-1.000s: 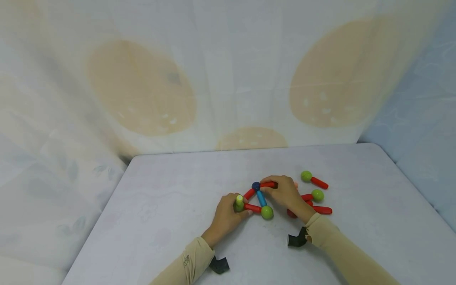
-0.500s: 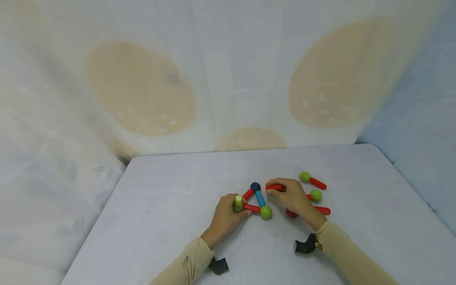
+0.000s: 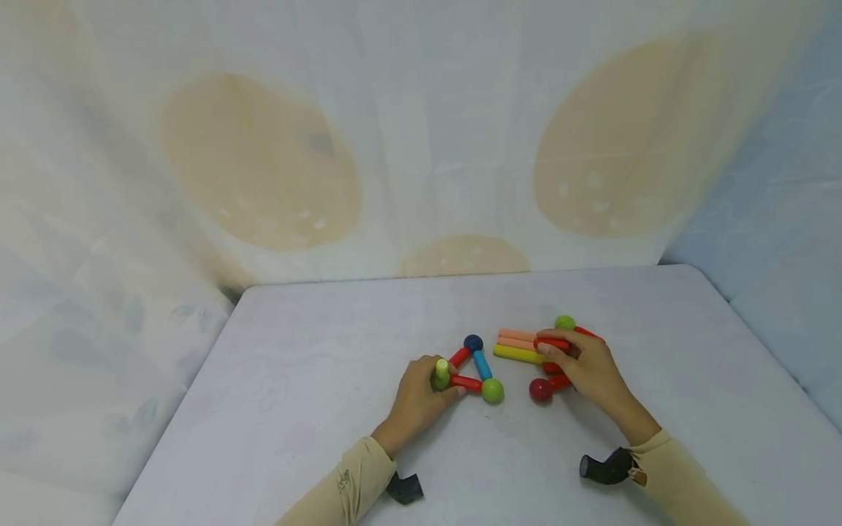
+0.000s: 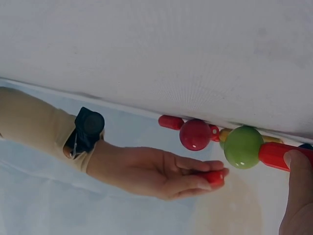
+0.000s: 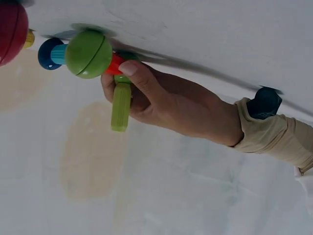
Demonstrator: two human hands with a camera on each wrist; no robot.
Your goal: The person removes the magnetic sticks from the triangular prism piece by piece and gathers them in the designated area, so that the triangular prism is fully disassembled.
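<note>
Here, mid-tabletop: left hand [image 3: 416, 398] gripped upright green rod [image 3: 441, 374]; right hand [image 3: 588, 365] pinched red rod [image 3: 551, 343]. Rods likely light, rigid, smooth; best held mid-shaft.

The stick triangle [image 3: 472, 369] lies left of the loose sticks [image 3: 520, 345].

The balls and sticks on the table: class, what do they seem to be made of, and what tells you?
The green ball and red ball look like glossy moulded plastic: both show bright highlights. The red stick and blue stick seem smooth, evenly coloured plastic. What is inside cannot be told.
</note>
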